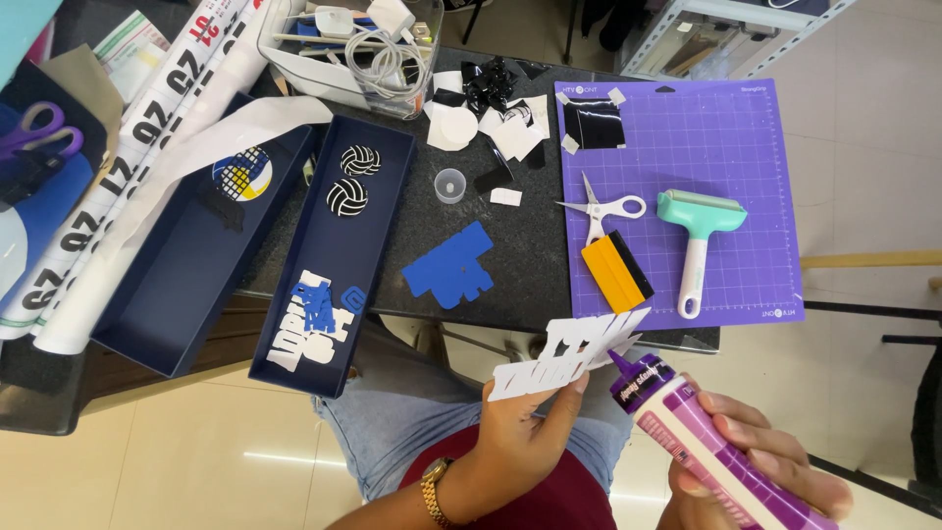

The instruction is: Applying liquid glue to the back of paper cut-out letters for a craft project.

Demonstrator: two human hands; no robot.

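Dark table (530,265): navy box lid (334,255) with ball stickers (353,179), letter cutouts (316,319).

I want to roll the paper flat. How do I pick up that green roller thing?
Take the roller by its long white handle, coming from the near edge of the purple mat. The handle points towards you and lies free, while the wide green head sits at the far end. Wrap your fingers around the handle's middle.

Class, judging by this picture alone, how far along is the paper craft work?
Done: blue and white cut letters lie in the navy tray. In hand: the left hand holds a white lettering cutout; the right hand aims a purple glue bottle at it. Left: a blue cutout lies loose on the table.
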